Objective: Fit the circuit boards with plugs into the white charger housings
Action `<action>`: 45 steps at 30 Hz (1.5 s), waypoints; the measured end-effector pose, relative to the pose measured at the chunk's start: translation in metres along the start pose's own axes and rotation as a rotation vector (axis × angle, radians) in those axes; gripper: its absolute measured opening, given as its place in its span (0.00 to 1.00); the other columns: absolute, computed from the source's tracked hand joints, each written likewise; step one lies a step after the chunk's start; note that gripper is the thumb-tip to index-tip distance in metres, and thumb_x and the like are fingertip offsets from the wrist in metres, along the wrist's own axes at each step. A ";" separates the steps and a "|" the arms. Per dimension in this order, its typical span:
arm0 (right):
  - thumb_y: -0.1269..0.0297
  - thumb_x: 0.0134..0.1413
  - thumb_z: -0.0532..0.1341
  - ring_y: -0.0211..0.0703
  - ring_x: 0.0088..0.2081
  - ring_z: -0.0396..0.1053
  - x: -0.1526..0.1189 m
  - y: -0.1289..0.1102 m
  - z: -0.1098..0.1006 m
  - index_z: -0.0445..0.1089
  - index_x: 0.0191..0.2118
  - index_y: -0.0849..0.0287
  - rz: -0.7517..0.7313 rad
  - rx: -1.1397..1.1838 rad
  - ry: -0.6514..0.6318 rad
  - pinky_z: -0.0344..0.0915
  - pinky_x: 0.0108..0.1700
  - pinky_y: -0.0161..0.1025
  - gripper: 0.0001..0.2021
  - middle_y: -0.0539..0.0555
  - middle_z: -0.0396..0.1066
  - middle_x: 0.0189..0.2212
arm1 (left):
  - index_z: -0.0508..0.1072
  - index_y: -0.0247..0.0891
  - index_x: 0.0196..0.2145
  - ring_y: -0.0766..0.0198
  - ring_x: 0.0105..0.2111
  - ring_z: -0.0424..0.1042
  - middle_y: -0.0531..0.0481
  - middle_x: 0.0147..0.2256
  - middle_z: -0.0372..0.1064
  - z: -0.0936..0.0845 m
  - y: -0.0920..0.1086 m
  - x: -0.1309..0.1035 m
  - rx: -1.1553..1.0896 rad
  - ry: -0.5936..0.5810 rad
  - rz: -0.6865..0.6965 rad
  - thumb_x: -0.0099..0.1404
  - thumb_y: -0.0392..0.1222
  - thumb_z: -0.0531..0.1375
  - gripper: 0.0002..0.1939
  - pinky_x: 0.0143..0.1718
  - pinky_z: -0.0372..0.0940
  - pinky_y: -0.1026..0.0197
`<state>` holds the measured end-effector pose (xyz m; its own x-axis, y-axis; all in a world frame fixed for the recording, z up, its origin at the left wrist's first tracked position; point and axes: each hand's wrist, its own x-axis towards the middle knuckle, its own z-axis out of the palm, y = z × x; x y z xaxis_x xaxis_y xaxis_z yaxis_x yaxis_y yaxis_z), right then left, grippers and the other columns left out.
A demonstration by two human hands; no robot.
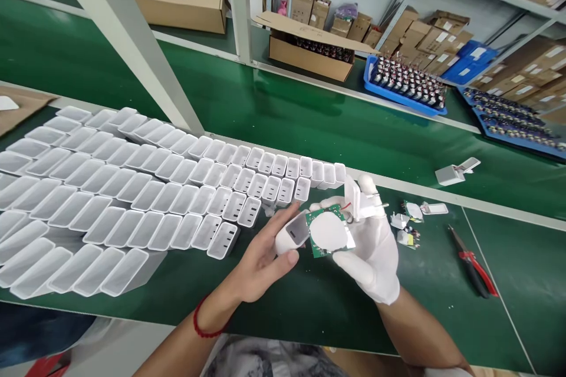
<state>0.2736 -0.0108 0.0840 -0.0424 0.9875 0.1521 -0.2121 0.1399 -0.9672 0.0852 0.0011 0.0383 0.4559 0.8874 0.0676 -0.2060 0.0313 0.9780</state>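
Patterned clothing [269, 358] at near edge of table [287, 318]. Left hand [262, 265]: fingers wrapped round white case [289, 240], its open end beside a circuit board [319, 251]. Gloved right hand [375, 253]: fingers pinching that board, above table.

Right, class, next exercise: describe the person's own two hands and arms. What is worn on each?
The left hand is ungloved, with a thin red bracelet at its wrist; whether it is beaded or braided is too small to tell. The right hand wears a plain white glove ending near the wrist. No sleeve covers either wrist.
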 end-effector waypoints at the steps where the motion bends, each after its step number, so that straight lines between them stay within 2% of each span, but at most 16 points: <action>1: 0.60 0.47 0.71 0.54 0.54 0.70 -0.001 0.000 -0.001 0.43 0.68 0.38 -0.017 -0.001 -0.013 0.64 0.59 0.59 0.48 0.54 0.71 0.51 | 0.60 0.49 0.63 0.50 0.59 0.63 0.42 0.60 0.60 -0.002 -0.001 0.000 0.008 -0.031 0.010 0.66 0.45 0.61 0.29 0.56 0.65 0.50; 3: 0.64 0.47 0.71 0.53 0.56 0.69 -0.002 0.002 -0.003 0.42 0.68 0.38 -0.058 -0.014 -0.031 0.61 0.61 0.60 0.49 0.54 0.71 0.51 | 0.62 0.50 0.62 0.49 0.61 0.59 0.43 0.61 0.57 -0.003 -0.003 0.001 0.014 -0.060 0.023 0.63 0.42 0.64 0.31 0.57 0.64 0.49; 7: 0.66 0.46 0.72 0.55 0.56 0.68 -0.005 0.006 -0.008 0.35 0.69 0.36 -0.072 -0.065 -0.065 0.62 0.60 0.61 0.54 0.52 0.72 0.51 | 0.65 0.51 0.56 0.51 0.60 0.61 0.45 0.56 0.60 -0.001 -0.002 0.008 0.030 -0.046 0.088 0.57 0.36 0.69 0.31 0.57 0.64 0.52; 10: 0.69 0.47 0.70 0.50 0.51 0.72 -0.007 0.006 -0.009 0.34 0.69 0.33 -0.059 -0.107 -0.116 0.65 0.58 0.55 0.54 0.50 0.72 0.51 | 0.64 0.53 0.55 0.56 0.57 0.64 0.47 0.56 0.61 0.003 -0.001 0.012 0.044 -0.021 0.109 0.59 0.34 0.67 0.30 0.54 0.66 0.57; 13: 0.72 0.50 0.67 0.45 0.46 0.74 -0.005 0.005 -0.007 0.34 0.70 0.36 -0.096 -0.143 -0.153 0.68 0.55 0.51 0.52 0.52 0.71 0.52 | 0.64 0.54 0.56 0.60 0.51 0.69 0.48 0.54 0.62 0.005 -0.002 0.012 0.050 -0.009 0.129 0.60 0.34 0.66 0.29 0.49 0.68 0.61; 18: 0.75 0.51 0.65 0.43 0.48 0.72 -0.002 0.005 -0.008 0.36 0.70 0.37 -0.177 -0.219 -0.221 0.67 0.55 0.49 0.49 0.52 0.70 0.52 | 0.64 0.54 0.56 0.60 0.51 0.69 0.48 0.54 0.63 0.010 -0.004 0.012 0.085 0.027 0.189 0.61 0.34 0.65 0.29 0.44 0.71 0.64; 22: 0.72 0.51 0.65 0.45 0.47 0.72 0.000 0.005 -0.013 0.34 0.70 0.39 -0.182 -0.316 -0.260 0.69 0.52 0.48 0.50 0.54 0.70 0.51 | 0.64 0.53 0.56 0.57 0.54 0.69 0.47 0.55 0.63 0.011 -0.007 0.013 0.143 0.070 0.179 0.60 0.34 0.66 0.30 0.46 0.72 0.61; 26: 0.74 0.51 0.64 0.42 0.41 0.73 0.001 0.005 -0.014 0.31 0.70 0.40 -0.188 -0.371 -0.305 0.71 0.48 0.45 0.51 0.53 0.72 0.47 | 0.65 0.51 0.55 0.55 0.54 0.69 0.45 0.54 0.65 0.009 -0.008 0.012 0.201 0.083 0.174 0.59 0.34 0.66 0.29 0.45 0.73 0.60; 29: 0.76 0.51 0.63 0.39 0.39 0.72 0.000 0.005 -0.011 0.33 0.70 0.40 -0.165 -0.380 -0.295 0.71 0.47 0.43 0.50 0.51 0.73 0.42 | 0.65 0.50 0.55 0.55 0.54 0.70 0.45 0.54 0.66 0.008 -0.007 0.013 0.242 0.101 0.192 0.59 0.34 0.66 0.28 0.45 0.73 0.59; 34: 0.74 0.52 0.63 0.41 0.42 0.72 0.001 0.004 -0.012 0.35 0.70 0.41 -0.187 -0.444 -0.317 0.69 0.49 0.45 0.48 0.51 0.73 0.42 | 0.66 0.50 0.54 0.53 0.55 0.69 0.46 0.54 0.67 0.007 -0.008 0.012 0.282 0.088 0.205 0.59 0.34 0.66 0.27 0.44 0.74 0.59; 38: 0.74 0.53 0.62 0.40 0.38 0.72 0.002 0.003 -0.012 0.34 0.71 0.42 -0.204 -0.499 -0.325 0.70 0.44 0.42 0.48 0.49 0.74 0.37 | 0.66 0.50 0.55 0.54 0.54 0.70 0.45 0.54 0.66 0.007 -0.009 0.011 0.264 0.087 0.158 0.59 0.34 0.66 0.28 0.45 0.74 0.58; 40: 0.75 0.52 0.62 0.41 0.40 0.72 0.002 0.002 -0.011 0.33 0.71 0.41 -0.222 -0.571 -0.320 0.70 0.44 0.43 0.49 0.50 0.74 0.40 | 0.66 0.50 0.55 0.54 0.54 0.69 0.46 0.54 0.67 0.006 -0.009 0.012 0.272 0.092 0.152 0.59 0.33 0.66 0.28 0.47 0.73 0.57; 42: 0.75 0.53 0.62 0.42 0.43 0.72 0.002 0.001 -0.010 0.31 0.70 0.41 -0.229 -0.634 -0.328 0.70 0.47 0.45 0.49 0.53 0.72 0.47 | 0.67 0.50 0.54 0.54 0.55 0.69 0.46 0.54 0.67 0.006 -0.010 0.012 0.279 0.091 0.150 0.58 0.32 0.66 0.28 0.49 0.72 0.56; 45: 0.71 0.54 0.64 0.47 0.55 0.68 0.004 0.002 -0.014 0.29 0.70 0.40 -0.169 -0.627 -0.364 0.65 0.56 0.50 0.50 0.56 0.64 0.59 | 0.67 0.48 0.54 0.52 0.55 0.69 0.45 0.54 0.67 0.006 -0.012 0.012 0.246 0.083 0.094 0.58 0.33 0.66 0.27 0.49 0.71 0.54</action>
<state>0.2868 -0.0055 0.0803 -0.4020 0.8775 0.2615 0.3478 0.4106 -0.8429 0.0989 0.0088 0.0289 0.3705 0.9160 0.1541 -0.0227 -0.1569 0.9873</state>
